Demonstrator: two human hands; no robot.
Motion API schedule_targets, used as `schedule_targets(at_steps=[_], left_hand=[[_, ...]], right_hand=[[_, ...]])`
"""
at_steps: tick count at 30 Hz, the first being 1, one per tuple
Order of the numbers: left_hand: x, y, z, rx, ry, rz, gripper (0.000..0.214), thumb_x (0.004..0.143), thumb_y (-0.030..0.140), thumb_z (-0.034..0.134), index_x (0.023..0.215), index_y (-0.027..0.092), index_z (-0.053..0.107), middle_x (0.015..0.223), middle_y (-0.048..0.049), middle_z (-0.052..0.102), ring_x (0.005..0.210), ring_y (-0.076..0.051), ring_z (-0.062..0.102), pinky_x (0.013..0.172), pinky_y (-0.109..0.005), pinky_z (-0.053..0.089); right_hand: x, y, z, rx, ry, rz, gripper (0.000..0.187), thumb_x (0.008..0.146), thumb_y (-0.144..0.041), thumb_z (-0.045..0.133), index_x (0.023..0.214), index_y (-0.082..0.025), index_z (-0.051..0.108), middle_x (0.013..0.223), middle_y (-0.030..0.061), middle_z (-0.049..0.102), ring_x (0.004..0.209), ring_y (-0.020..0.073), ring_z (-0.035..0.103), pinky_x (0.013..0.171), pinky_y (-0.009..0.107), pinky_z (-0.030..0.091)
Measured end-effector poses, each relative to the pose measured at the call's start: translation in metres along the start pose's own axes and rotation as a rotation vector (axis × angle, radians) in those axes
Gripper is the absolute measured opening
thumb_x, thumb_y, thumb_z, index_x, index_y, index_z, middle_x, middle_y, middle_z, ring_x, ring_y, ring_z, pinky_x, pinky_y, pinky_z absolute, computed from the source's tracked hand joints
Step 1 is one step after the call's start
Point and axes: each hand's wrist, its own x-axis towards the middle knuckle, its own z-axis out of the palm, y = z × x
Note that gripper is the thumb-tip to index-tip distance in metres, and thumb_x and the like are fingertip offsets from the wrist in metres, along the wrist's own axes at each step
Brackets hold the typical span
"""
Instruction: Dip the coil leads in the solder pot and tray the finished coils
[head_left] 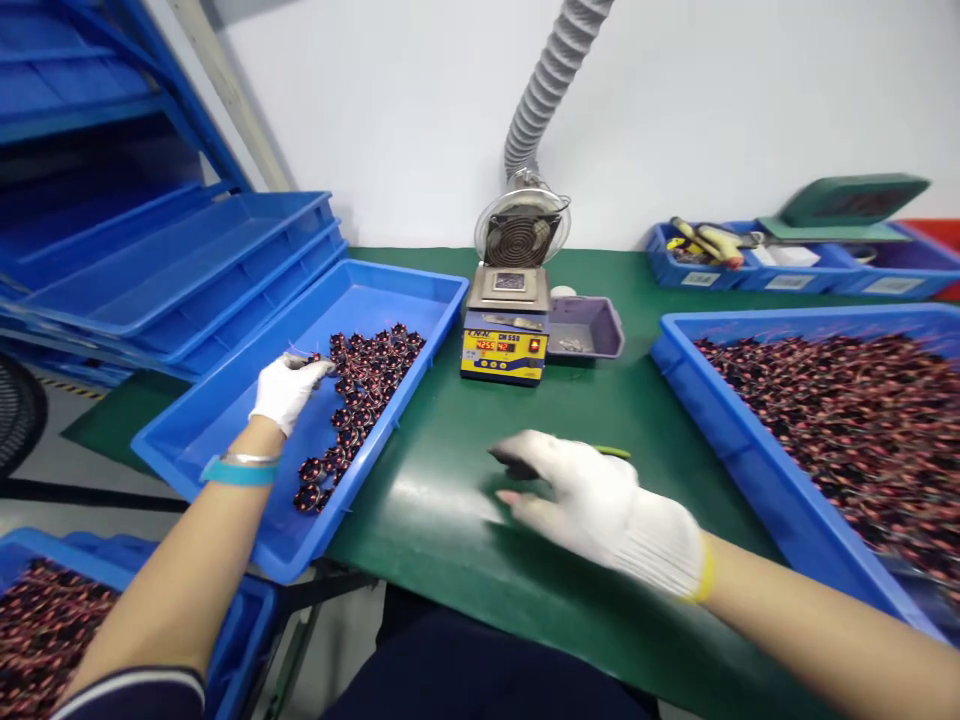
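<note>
My left hand (287,388), in a white glove, reaches into the shallow blue tray (262,305). Its fingers are pinched on a small black round part (313,358) with reddish bits, at the edge of a cluster of similar parts (375,385). Over the green tabletop my right hand (577,492) is gloved too and blurred by motion. Its thumb and dark-tipped fingers are apart, with nothing visible between them. Just behind it shows a thin green object (613,452), partly hidden by the glove.
A yellow-and-blue solder pot (502,345) with red digits stands mid-table under a grey hose (551,85). Beside it is a purple bin (600,330). A blue tray (697,410) full of wired parts is at right. Stacked trays (180,270) stand left; small bins (697,277) line the back.
</note>
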Motion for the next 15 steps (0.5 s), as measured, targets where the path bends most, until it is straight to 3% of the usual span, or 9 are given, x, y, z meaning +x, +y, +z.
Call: schedule_targets(at_steps=[5, 8, 11, 15], left_hand=[[-0.083, 0.068, 0.027, -0.007, -0.137, 0.217, 0.036, 0.053, 0.046, 0.073, 0.069, 0.016, 0.061, 0.062, 0.0006, 0.061, 0.062, -0.016, 0.055, 0.054, -0.025, 0.04], [-0.125, 0.098, 0.048, -0.034, -0.226, 0.259, 0.031, 0.051, 0.042, 0.074, 0.062, 0.018, 0.058, 0.058, 0.0011, 0.06, 0.059, -0.017, 0.055, 0.051, -0.025, 0.04], [-0.143, 0.106, 0.068, -0.256, -0.342, 0.211, 0.036, 0.047, 0.04, 0.079, 0.065, 0.017, 0.057, 0.062, 0.0004, 0.061, 0.06, -0.016, 0.056, 0.052, -0.025, 0.043], [-0.148, 0.1, 0.089, -0.683, -0.537, 0.08, 0.048, 0.05, 0.036, 0.08, 0.09, 0.016, 0.063, 0.06, 0.0025, 0.059, 0.052, -0.012, 0.053, 0.048, -0.023, 0.042]], right_hand=[[0.037, -0.024, 0.017, 0.303, 0.139, 0.043, 0.07, 0.069, -0.039, 0.067, 0.133, -0.028, 0.04, 0.119, 0.0035, 0.057, 0.097, 0.0194, 0.061, 0.08, 0.031, 0.049], [0.043, -0.02, 0.028, 0.475, 0.289, 0.011, 0.061, 0.071, -0.031, 0.064, 0.128, -0.024, 0.044, 0.119, 0.0033, 0.057, 0.102, 0.0168, 0.059, 0.089, 0.028, 0.047], [0.036, -0.007, 0.036, 0.589, 0.376, 0.067, 0.045, 0.07, -0.022, 0.06, 0.115, -0.02, 0.054, 0.111, 0.0038, 0.062, 0.098, 0.0157, 0.06, 0.088, 0.026, 0.048], [0.021, 0.007, 0.038, 0.796, 0.344, 0.172, 0.044, 0.069, -0.026, 0.065, 0.111, -0.018, 0.054, 0.103, 0.0046, 0.064, 0.088, 0.0151, 0.063, 0.08, 0.027, 0.052]])
